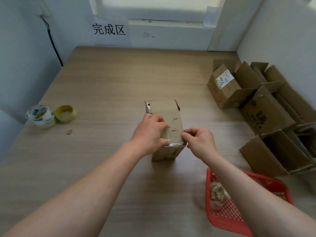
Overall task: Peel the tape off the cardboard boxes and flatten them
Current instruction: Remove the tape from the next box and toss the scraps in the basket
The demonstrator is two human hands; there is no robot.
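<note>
The cardboard box (168, 113) stands mid-table (119, 79), with clear tape (174, 143) across its near top edge. The left hand (150, 132) grips the box from above, fingers curled on its top. The right hand (200, 141) pinches the tape at the box's near right corner. Right of the box lie other boxes (266, 108), nearer right a red basket (227, 218), and left two tape rolls (42, 116).

Bare forearms (102, 178), bare left hand (150, 134), bare right hand (200, 141)
</note>
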